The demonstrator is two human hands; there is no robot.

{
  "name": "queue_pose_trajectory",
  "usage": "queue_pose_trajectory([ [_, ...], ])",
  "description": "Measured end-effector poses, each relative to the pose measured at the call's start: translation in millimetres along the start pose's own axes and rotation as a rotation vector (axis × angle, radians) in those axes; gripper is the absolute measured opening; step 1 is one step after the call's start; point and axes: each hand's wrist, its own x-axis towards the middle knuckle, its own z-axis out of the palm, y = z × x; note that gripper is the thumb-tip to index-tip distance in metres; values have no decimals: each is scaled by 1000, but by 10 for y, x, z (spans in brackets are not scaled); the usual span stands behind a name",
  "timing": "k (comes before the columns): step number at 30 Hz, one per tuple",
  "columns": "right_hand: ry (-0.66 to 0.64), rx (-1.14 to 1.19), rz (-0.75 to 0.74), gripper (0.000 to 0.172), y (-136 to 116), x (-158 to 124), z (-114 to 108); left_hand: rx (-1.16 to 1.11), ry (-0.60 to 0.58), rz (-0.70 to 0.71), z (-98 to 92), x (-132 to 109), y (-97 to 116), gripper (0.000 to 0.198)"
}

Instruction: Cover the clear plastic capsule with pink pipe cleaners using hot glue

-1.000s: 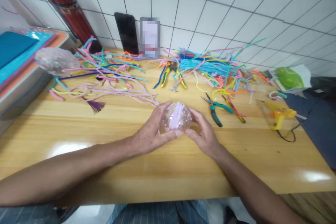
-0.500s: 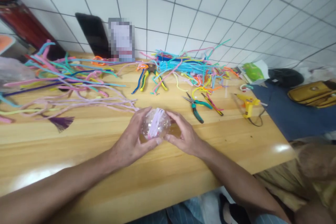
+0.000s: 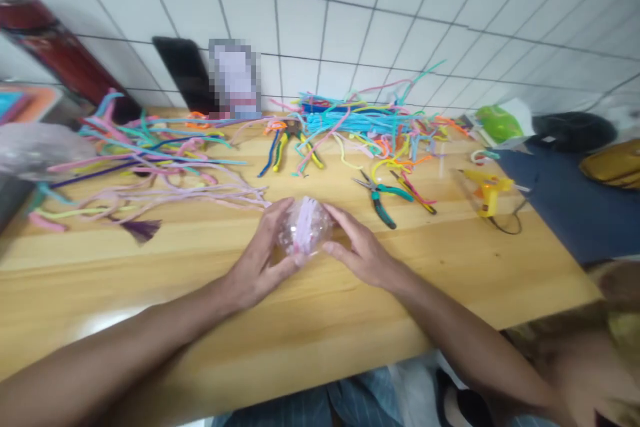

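Observation:
A clear plastic ball (image 3: 305, 228) with pale pink pipe cleaners wrapped round its middle rests on the wooden table (image 3: 350, 320). My left hand (image 3: 257, 260) cups its left side with fingers curled round it. On the ball's right side my right hand (image 3: 357, 250) presses against it, thumb and fingers closed on it. Both forearms reach in from the near edge.
Loose coloured pipe cleaners (image 3: 165, 160) lie at the left and in a heap (image 3: 370, 130) at the back. Green-handled pliers (image 3: 380, 197), a yellow glue gun (image 3: 487, 190), a dark phone (image 3: 183, 73) and a red flask (image 3: 60, 53) stand around. A dark cloth (image 3: 565, 193) lies right.
The view swung to the right and then slightly back. Both hands stayed on the ball, which kept its place on the table.

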Motion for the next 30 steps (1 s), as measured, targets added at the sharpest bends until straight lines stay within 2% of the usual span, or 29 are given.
queue_pose_trajectory([
  [2, -9, 28, 28, 69, 29, -5, -3, -29, 24, 18, -21, 6, -7, 62],
  [4, -8, 46, 41, 67, 46, -7, -4, -25, 35, 20, -44, 18, 0, 56],
  [9, 15, 10, 26, 66, 46, -8, 8, -38, 17, -47, -73, 56, 69, 56],
  [18, 30, -36, -25, 65, 19, 4, 35, -104, 67, -143, -46, 118, 70, 61],
  [30, 43, -48, -38, 64, 44, -6, 66, -257, 69, -190, -29, 115, 73, 53],
])
